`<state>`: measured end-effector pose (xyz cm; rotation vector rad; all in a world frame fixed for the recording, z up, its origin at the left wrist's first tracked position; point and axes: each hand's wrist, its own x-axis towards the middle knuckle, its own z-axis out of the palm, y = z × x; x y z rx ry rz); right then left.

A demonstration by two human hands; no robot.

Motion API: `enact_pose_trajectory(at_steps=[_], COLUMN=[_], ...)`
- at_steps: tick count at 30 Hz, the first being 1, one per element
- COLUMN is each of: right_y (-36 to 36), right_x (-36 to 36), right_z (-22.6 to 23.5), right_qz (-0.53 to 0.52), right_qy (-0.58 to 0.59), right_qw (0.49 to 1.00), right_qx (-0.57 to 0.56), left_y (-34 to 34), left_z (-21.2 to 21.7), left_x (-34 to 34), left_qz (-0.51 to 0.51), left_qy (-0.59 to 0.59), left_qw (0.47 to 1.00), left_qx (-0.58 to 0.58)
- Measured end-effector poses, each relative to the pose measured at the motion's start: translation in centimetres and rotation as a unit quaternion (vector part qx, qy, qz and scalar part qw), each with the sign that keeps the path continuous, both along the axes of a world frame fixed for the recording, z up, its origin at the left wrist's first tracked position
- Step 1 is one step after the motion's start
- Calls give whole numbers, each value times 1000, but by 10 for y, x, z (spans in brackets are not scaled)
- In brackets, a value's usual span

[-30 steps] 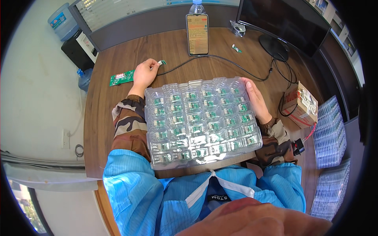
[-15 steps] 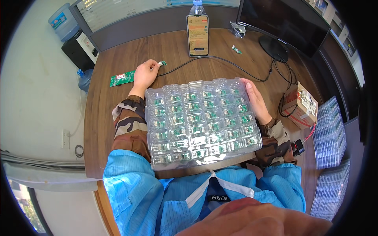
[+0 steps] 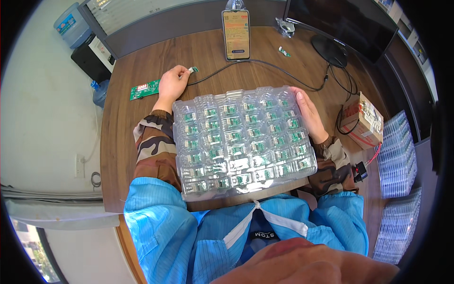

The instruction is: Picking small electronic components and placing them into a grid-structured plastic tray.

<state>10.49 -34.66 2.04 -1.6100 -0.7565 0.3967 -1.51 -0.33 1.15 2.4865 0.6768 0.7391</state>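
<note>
Head view suggests handling the small green circuit board (image 3: 195, 69) lightly by its edges, and steadying the clear blister tray (image 3: 221, 124) so the seated boards (image 3: 232, 122) stay put. The left hand (image 3: 173, 84) reaches forward past the tray's left side, wrist bent inward, its grip pinching the board's white end beyond the tray. The right hand (image 3: 309, 116) lies extended along the tray's right edge; whether its grip clasps that edge, I cannot tell.

From my station I see a phone (image 3: 236, 38) upright before a clear bottle (image 3: 235, 4) on the tabletop (image 3: 125, 146), a black monitor (image 3: 340, 26) to their right and, far left, a water dispenser (image 3: 92, 54) topped by a bluish jug (image 3: 72, 26)
</note>
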Motion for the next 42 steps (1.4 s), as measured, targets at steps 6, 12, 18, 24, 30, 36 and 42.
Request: enact_pose_trajectory(at_steps=[6, 12, 18, 24, 30, 36, 42], right_y=[1, -48, -128, -156, -210, -201, -213], right_x=[16, 4, -41, -64, -66, -65, -50], right_z=[17, 73, 58, 51, 23, 7, -10], right_qz=[-22, -121, -195, -256, -347, -350, -367], right_qy=[75, -472, -576, -563, -408, -335, -308], right_qw=[991, 767, 622, 642, 592, 621, 613], right_qx=[105, -417, -494, -453, -602, -616, -629], left_y=[0, -2, -5, 1, 1, 1, 1], left_z=[2, -3, -3, -2, -3, -1, -6], left_x=[5, -2, 1, -2, 6, -2, 0], left_qz=[0, 11, 3, -4, -8, 6, -9], left_qy=[-21, -14, -18, -33, -17, -21, -32], left_qw=[1000, 1000, 1000, 999, 999, 999, 999], left_qx=[-10, -15, -11, -18, -28, -26, -35])
